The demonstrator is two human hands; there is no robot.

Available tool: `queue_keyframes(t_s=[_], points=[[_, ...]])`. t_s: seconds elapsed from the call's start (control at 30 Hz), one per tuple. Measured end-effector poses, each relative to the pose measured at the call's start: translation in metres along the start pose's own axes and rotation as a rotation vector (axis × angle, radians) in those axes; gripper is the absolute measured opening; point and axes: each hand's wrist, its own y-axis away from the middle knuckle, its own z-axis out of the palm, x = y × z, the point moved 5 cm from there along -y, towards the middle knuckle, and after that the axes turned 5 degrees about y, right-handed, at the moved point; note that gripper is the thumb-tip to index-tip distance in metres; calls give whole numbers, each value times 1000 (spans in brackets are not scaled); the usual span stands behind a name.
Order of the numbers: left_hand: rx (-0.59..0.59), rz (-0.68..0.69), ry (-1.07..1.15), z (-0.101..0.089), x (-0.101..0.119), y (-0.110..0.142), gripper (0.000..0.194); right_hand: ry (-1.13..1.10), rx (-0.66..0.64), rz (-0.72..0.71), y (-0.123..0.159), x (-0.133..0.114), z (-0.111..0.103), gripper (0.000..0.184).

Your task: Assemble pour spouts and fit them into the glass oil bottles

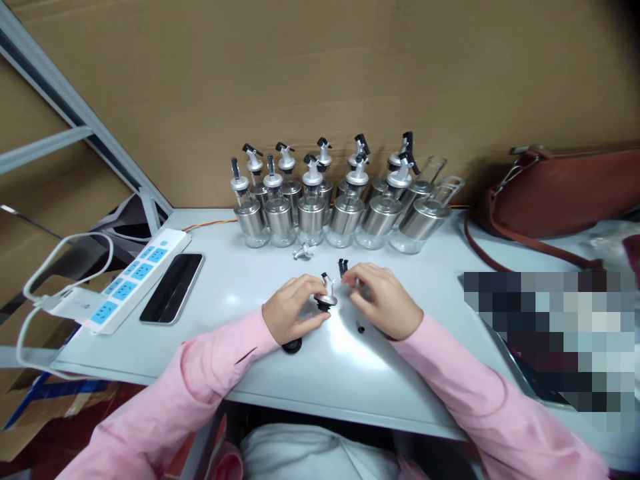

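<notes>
My left hand (297,307) is closed on a silver bottle pourer (328,290) with a black stopper at its lower end, pinching it above the table. To its right, my right hand (383,297) hovers with bent fingers; thumb and forefinger look apart and nothing shows between them. Its fingertips are beside a small black pronged piece (343,267), and I cannot tell whether they touch it. Farther back lies a loose silver spout (303,251). A small dark cylindrical part (361,328) lies below the right hand, and a round black part (292,346) sits under the left wrist.
Glass bottles with steel sleeves (311,223) stand in two rows at the back, most with pourers; the two rightmost bottles (423,223) have open necks. A power strip (143,273) and phone (173,289) lie left. A brown bag (565,193) stands right, behind a blurred-out item.
</notes>
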Motion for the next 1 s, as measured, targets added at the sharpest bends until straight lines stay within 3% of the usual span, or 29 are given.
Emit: queue_keyframes(t_s=[0.1, 0.3, 0.57, 0.7, 0.9, 1.0], points=[[18, -26, -3, -1, 1, 0, 20, 181, 12, 60, -2, 15, 2, 22], [6, -46, 19, -4, 4, -1, 18, 193, -39, 71, -3, 22, 5, 12], [-27, -31, 0, -1, 5, 0, 14, 295, -59, 192, -2, 27, 1, 14], [-26, -21, -30, -2, 6, -1, 16, 279, -7, 242, -1, 30, 0, 12], [1, -45, -18, -1, 2, 1, 23, 300, -35, 233, -2, 30, -1, 13], [21, -59, -14, 0, 0, 1, 21, 139, -24, 296, -2, 28, -3, 9]])
